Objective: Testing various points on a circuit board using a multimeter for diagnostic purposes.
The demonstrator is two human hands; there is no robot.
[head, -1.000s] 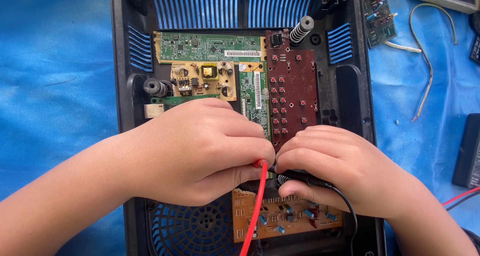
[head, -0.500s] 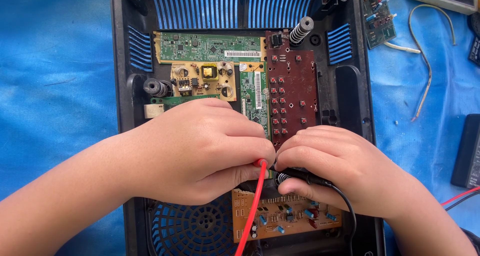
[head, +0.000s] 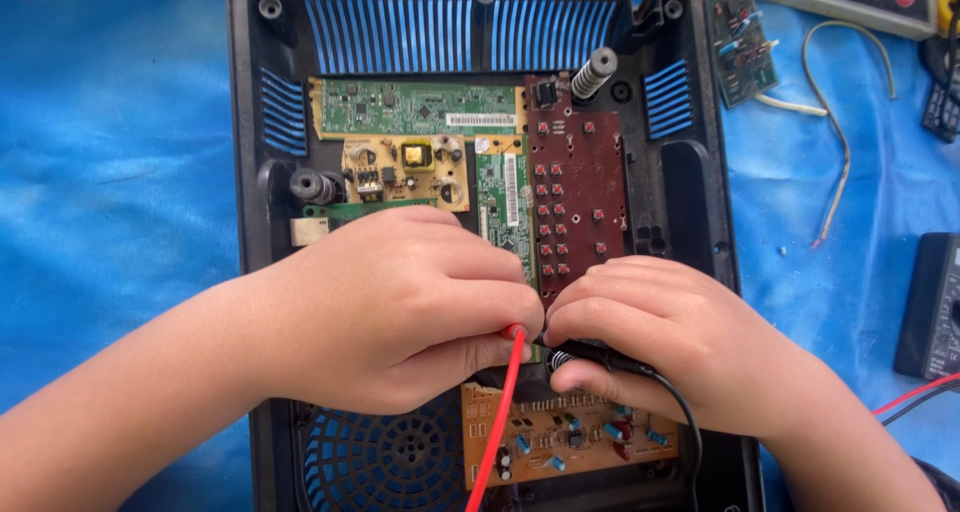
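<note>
Red probe lead [head: 497, 422] and black probe lead [head: 640, 372] held over circuit boards inside an open black casing [head: 250, 222].

Nearest, an orange board [head: 560, 442] lies under the two leads. The left hand [head: 400, 307] has its fingers curled tight around the red probe's end; the right hand [head: 650, 337], touching it, has its fingers closed around the black probe. Beyond the hands sit a dark red button board [head: 580, 202] and a green board [head: 415, 109]. The casing rests on a blue surface [head: 110, 172], with a black meter [head: 930, 307] at the right edge.
</note>
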